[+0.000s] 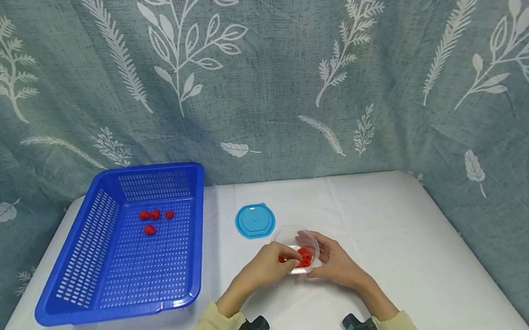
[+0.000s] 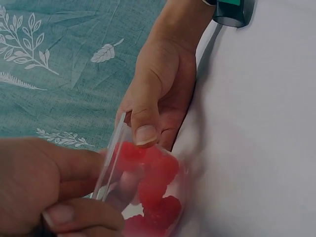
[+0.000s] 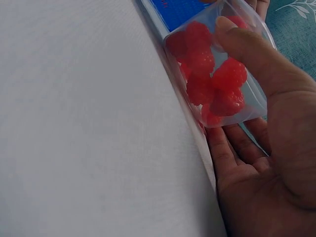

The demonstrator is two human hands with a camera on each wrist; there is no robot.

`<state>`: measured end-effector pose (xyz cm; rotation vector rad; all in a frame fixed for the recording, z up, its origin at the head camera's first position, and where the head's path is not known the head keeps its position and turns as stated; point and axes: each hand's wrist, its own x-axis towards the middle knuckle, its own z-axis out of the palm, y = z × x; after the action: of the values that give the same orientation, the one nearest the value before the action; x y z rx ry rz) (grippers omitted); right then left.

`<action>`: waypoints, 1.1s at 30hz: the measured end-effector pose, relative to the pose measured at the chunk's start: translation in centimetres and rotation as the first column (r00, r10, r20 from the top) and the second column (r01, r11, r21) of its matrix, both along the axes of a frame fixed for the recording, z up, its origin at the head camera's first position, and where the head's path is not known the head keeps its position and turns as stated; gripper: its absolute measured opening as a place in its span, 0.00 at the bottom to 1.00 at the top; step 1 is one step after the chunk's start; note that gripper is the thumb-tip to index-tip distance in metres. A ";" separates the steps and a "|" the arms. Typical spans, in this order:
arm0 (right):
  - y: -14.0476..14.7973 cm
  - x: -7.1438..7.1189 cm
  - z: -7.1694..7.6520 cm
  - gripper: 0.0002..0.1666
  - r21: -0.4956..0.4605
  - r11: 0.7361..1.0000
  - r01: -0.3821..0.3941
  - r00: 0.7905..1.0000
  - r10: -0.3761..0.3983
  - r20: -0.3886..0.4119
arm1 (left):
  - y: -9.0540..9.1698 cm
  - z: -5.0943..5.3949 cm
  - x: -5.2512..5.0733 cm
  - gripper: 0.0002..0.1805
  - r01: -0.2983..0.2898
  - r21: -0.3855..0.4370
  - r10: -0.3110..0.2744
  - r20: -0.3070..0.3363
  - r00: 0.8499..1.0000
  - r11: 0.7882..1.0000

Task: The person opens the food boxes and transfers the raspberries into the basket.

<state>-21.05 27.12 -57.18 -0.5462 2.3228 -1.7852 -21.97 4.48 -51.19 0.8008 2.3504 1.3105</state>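
Observation:
A small clear plastic container (image 1: 293,234) holds several red raspberries (image 3: 200,61), seen through its wall in both wrist views. My right hand (image 1: 333,259) grips it from the right, with the thumb on the near side and the fingers around the far side. The left hand (image 1: 270,264) reaches over the container's left rim, its fingertips down among the berries. Red shows between its index finger and thumb; whether a raspberry is pinched there cannot be made out. In the left wrist view, the left fingers (image 2: 91,215) are bent close to the rim.
A large blue plastic basket (image 1: 191,260) stands on the left of the white table (image 1: 378,216), with several raspberries (image 1: 150,229) on its floor. Behind the container lies a round light-blue lid (image 1: 255,221). A patterned green curtain (image 1: 277,73) hangs along the table's back edge.

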 end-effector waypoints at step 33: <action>-0.2 0.1 0.3 0.53 -0.002 1.000 0.013 1.000 -0.013 0.023 | -1.5 -1.4 1.3 0.11 0.006 0.260 0.004 -0.038 0.999 0.966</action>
<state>-20.93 26.96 -56.84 -0.5090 2.3142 -1.7906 -20.66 3.00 -52.64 0.9095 2.2337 1.6405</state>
